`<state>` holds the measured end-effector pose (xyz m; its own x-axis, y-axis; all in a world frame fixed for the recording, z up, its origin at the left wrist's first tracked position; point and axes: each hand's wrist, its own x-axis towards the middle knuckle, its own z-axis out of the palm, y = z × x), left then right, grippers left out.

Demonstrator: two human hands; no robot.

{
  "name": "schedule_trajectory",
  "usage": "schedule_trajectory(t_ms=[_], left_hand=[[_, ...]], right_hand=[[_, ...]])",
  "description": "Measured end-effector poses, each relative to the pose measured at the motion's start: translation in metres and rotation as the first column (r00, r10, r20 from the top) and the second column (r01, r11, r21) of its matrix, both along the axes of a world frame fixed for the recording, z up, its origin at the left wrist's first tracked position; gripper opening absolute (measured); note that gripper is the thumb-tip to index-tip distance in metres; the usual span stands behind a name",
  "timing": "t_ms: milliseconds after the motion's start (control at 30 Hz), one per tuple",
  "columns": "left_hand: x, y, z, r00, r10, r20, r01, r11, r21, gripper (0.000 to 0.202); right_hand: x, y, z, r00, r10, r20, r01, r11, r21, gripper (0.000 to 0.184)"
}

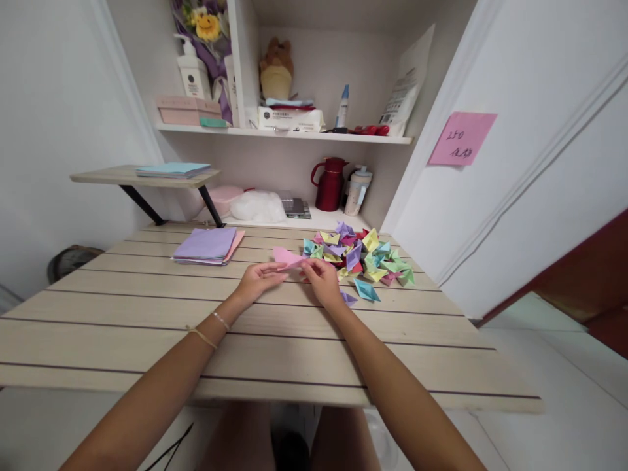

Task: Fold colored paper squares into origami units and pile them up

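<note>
A pink sheet of folding paper is held up between both hands, above the middle of the slatted table. My left hand grips its near left side, fingers stretched along it and closed on the edge. With thumb and fingers, my right hand pinches the paper's right end. Just beyond and right of my right hand lies a heap of folded paper boats in purple, yellow, green, blue, pink and red. One blue paper boat rests at the heap's near edge. How far the pink paper is folded is hard to make out.
A stack of purple paper lies on the table at left. Light-blue sheets sit on a small raised shelf. Behind stand a red jug and a pale tumbler. A pink note is stuck on the right wall.
</note>
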<state>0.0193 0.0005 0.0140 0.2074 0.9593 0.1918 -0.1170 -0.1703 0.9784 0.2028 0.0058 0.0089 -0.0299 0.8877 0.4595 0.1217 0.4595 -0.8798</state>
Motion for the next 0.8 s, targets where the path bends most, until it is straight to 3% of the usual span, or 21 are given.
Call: schedule_trajectory(t_ms=[133, 233, 367, 433, 533, 600, 800], left_hand=[[0.003, 0.0, -0.006, 0.994, 0.05, -0.096, -0.045, 0.997, 0.057, 0.036], [0.003, 0.002, -0.006, 0.99, 0.086, -0.115, -0.074, 0.991, 0.108, 0.033], [0.001, 0.004, -0.004, 0.992, 0.08, -0.098, -0.069, 0.991, 0.114, 0.061], [0.0, 0.005, -0.004, 0.993, 0.086, -0.08, -0.079, 0.992, 0.096, 0.071], [-0.001, 0.008, -0.007, 0.992, 0.09, -0.094, -0.083, 0.993, 0.079, 0.051], [-0.001, 0.01, -0.009, 0.99, 0.089, -0.108, -0.08, 0.993, 0.088, 0.036], [-0.004, 0.016, -0.012, 0.985, 0.121, -0.126, -0.113, 0.991, 0.071, 0.031]], right_hand=[[0.0, 0.001, 0.0, 0.998, -0.051, -0.048, 0.049, 0.998, -0.046, 0.03], [-0.003, 0.001, -0.002, 0.989, -0.012, -0.146, 0.004, 0.998, -0.058, 0.029], [-0.006, 0.001, -0.005, 0.976, 0.064, -0.209, -0.078, 0.995, -0.061, 0.045], [-0.005, 0.002, -0.006, 0.984, 0.07, -0.165, -0.081, 0.995, -0.06, 0.04], [-0.004, 0.003, -0.008, 0.997, 0.059, -0.05, -0.061, 0.997, -0.042, 0.026], [-0.003, 0.004, -0.008, 0.999, 0.046, 0.015, -0.046, 0.999, -0.023, 0.03], [-0.002, 0.005, -0.009, 0.997, 0.074, 0.026, -0.074, 0.997, -0.018, 0.025]])
